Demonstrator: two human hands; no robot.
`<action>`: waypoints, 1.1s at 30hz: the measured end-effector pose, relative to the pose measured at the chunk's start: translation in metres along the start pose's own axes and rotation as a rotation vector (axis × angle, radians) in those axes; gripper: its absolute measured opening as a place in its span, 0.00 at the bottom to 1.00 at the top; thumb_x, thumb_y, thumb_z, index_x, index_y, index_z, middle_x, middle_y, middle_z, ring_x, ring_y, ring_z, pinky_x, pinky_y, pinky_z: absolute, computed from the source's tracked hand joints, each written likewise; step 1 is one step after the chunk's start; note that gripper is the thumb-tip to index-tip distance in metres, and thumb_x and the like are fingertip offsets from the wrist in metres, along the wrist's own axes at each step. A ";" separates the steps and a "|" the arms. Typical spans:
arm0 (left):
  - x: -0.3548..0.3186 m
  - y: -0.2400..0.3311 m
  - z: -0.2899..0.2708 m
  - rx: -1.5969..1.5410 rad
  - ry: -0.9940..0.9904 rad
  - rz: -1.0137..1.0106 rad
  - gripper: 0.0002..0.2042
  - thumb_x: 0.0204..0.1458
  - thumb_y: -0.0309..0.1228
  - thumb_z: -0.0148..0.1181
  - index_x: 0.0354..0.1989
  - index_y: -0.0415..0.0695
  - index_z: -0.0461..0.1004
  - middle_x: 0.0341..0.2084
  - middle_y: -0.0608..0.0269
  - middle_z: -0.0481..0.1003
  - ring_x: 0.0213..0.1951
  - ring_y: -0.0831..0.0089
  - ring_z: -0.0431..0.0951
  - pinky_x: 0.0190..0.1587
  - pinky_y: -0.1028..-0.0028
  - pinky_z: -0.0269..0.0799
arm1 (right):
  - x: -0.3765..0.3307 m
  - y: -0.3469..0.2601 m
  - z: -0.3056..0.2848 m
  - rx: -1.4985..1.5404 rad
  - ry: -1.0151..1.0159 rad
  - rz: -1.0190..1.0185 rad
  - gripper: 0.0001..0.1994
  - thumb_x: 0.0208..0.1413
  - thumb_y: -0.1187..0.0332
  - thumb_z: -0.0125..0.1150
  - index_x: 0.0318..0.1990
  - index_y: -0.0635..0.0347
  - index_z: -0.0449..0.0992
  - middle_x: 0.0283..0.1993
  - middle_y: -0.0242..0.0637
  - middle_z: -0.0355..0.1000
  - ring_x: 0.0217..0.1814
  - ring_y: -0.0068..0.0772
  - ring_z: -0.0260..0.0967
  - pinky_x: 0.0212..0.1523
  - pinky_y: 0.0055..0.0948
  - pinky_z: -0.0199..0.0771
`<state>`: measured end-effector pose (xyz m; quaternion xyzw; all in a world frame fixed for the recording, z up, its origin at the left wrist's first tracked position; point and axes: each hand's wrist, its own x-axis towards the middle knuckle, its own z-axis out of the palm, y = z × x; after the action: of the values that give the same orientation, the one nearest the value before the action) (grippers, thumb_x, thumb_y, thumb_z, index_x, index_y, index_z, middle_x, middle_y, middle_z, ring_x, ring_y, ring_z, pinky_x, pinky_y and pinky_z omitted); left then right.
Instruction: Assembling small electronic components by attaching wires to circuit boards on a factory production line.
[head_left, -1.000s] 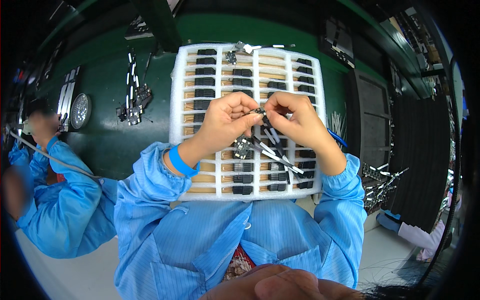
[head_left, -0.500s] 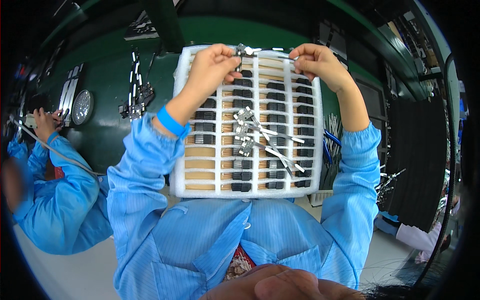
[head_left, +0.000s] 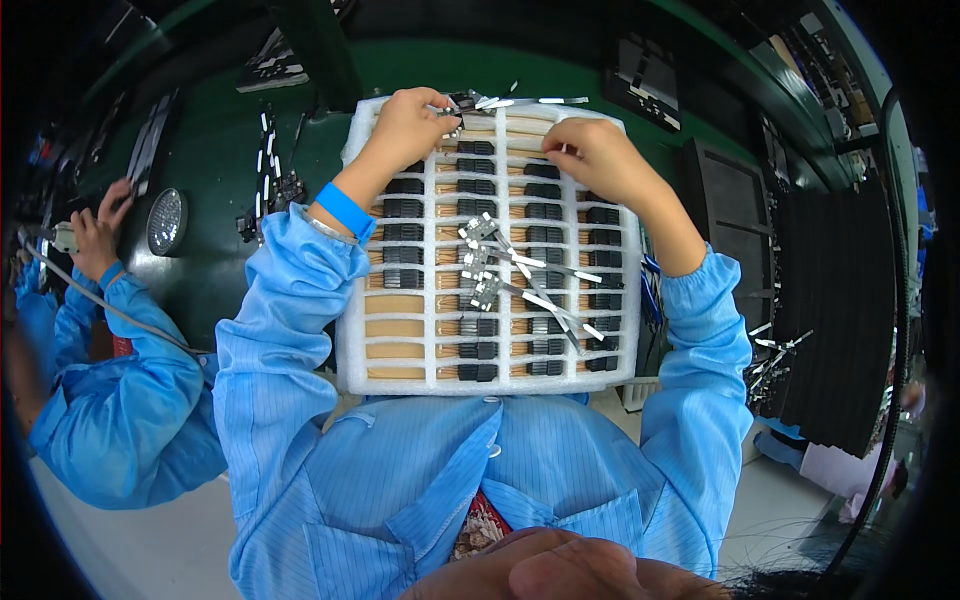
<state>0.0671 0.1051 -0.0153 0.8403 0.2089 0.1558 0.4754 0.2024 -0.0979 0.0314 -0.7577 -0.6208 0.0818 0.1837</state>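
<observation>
My left hand (head_left: 412,125) is closed at the far left part of a white foam tray (head_left: 353,330), pinching a small dark circuit board (head_left: 463,103). From that board a flat cable with white patches (head_left: 540,101) stretches rightward along the tray's far edge. Over the upper right slots is my right hand (head_left: 600,158), its fingers curled inward; whatever lies between thumb and index finger is hidden. Several more circuit boards with flat cables (head_left: 483,258) lie crossed on the middle of the tray. Black connectors with tan leads (head_left: 477,187) fill many slots.
More boards with strips (head_left: 290,188) lie on the green table to the left, near a round lamp (head_left: 166,221). Another person's hand (head_left: 95,240) works at far left. Beside the tray on the right are a black tray (head_left: 735,210) and stacked black sheets (head_left: 835,320).
My right hand has left the cable's end and moved left and nearer, over the tray. My left hand has shifted slightly left with the board. The tray sits slightly further left in view.
</observation>
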 end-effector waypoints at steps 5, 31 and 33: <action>0.001 0.004 -0.008 -0.395 -0.128 -0.233 0.14 0.46 0.27 0.59 0.41 0.35 0.68 0.11 0.66 0.68 0.10 0.86 0.62 0.11 0.87 0.52 | 0.004 0.006 0.017 -0.201 0.029 0.030 0.06 0.46 0.70 0.53 0.31 0.60 0.74 0.32 0.39 0.72 0.36 0.41 0.69 0.38 0.36 0.70; -0.095 0.037 0.013 0.457 -0.243 0.301 0.16 0.38 0.36 0.64 0.32 0.38 0.72 0.28 0.55 0.71 0.32 0.59 0.72 0.34 0.67 0.67 | -0.003 0.006 0.013 0.117 0.078 0.055 0.07 0.48 0.70 0.56 0.35 0.62 0.74 0.32 0.38 0.72 0.33 0.35 0.69 0.35 0.30 0.69; -0.096 0.040 0.014 0.491 -0.257 0.298 0.16 0.38 0.35 0.64 0.32 0.38 0.72 0.29 0.55 0.70 0.32 0.59 0.72 0.34 0.67 0.67 | -0.010 -0.003 0.008 0.268 0.068 0.176 0.08 0.50 0.71 0.55 0.36 0.63 0.74 0.33 0.37 0.73 0.32 0.30 0.70 0.34 0.28 0.70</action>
<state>-0.0013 0.0289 0.0060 0.9641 0.0531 0.0610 0.2528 0.1946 -0.1056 0.0243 -0.7801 -0.5291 0.1541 0.2961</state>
